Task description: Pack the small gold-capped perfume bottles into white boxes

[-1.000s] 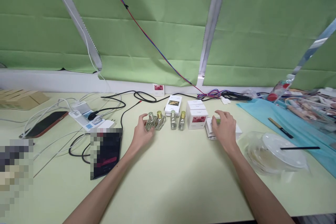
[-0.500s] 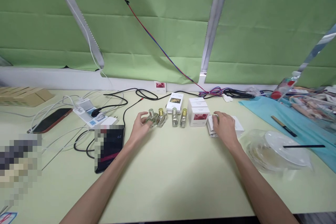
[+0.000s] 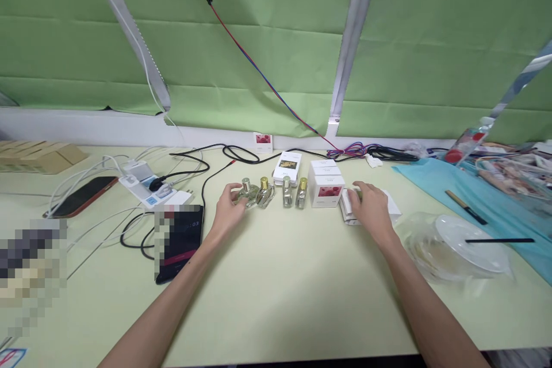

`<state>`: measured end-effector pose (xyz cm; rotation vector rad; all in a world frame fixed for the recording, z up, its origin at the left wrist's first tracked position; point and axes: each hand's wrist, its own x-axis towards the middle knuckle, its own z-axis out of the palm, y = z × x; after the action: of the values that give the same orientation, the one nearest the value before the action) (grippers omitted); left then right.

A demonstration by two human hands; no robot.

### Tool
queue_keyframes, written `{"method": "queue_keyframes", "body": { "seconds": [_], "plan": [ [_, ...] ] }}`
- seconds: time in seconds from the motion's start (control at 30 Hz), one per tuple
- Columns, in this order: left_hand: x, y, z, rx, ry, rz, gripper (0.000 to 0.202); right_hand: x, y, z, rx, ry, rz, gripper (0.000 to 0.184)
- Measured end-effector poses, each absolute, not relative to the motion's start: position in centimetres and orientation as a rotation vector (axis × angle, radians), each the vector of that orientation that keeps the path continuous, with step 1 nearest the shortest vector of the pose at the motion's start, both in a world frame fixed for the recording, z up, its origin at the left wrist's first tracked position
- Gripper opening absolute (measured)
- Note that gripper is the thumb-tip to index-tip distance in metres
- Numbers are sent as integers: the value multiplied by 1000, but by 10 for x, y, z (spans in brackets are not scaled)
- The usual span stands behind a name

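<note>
Several small glass perfume bottles stand in a row on the pale green table [image 3: 280, 276]. My left hand [image 3: 227, 210] curls around the leftmost silver-capped bottle [image 3: 245, 192], with a gold-capped bottle [image 3: 264, 193] leaning beside it. Two more bottles [image 3: 294, 193] stand upright to the right. My right hand [image 3: 371, 211] lies on a stack of flat white boxes [image 3: 390, 206], fingers bent over its left end. White boxes with a red picture [image 3: 326, 189] stand between the bottles and that stack.
A dark phone [image 3: 179, 241], a second phone [image 3: 81, 196], a power strip [image 3: 144, 185] and tangled cables [image 3: 129, 230] crowd the left. A clear plastic lidded bowl [image 3: 457, 247] and a blue cloth [image 3: 483, 207] lie right. Another white box [image 3: 287, 167] sits behind the bottles.
Both hands stay almost where they were. My left hand has closed a little more around the leftmost bottle; the view shifted slightly.
</note>
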<state>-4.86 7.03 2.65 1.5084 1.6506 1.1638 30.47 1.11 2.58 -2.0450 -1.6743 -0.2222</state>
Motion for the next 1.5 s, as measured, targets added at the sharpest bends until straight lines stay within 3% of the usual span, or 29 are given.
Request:
{"method": "queue_keyframes", "body": {
  "seconds": [0.23, 0.43, 0.7, 1.27, 1.5],
  "plan": [
    [-46, 65, 28, 1610, 1778, 1106, 47, 298, 6, 27, -2098, -1917, -197, 50],
    [-46, 64, 23, 1737, 1827, 1052, 45, 282, 2, 23, -2268, -1978, -66, 83],
    [-44, 60, 26, 1808, 1845, 1064, 41, 301, 5, 26, -2330, -2042, 73, 111],
    [-42, 59, 14, 1938, 1859, 1068, 44, 296, -11, 77, -2391, -2186, 115, 74],
    [-40, 55, 16, 1882, 1818, 1193, 73, 291, -24, 87, -2298, -2154, -37, 71]
  ]
}}
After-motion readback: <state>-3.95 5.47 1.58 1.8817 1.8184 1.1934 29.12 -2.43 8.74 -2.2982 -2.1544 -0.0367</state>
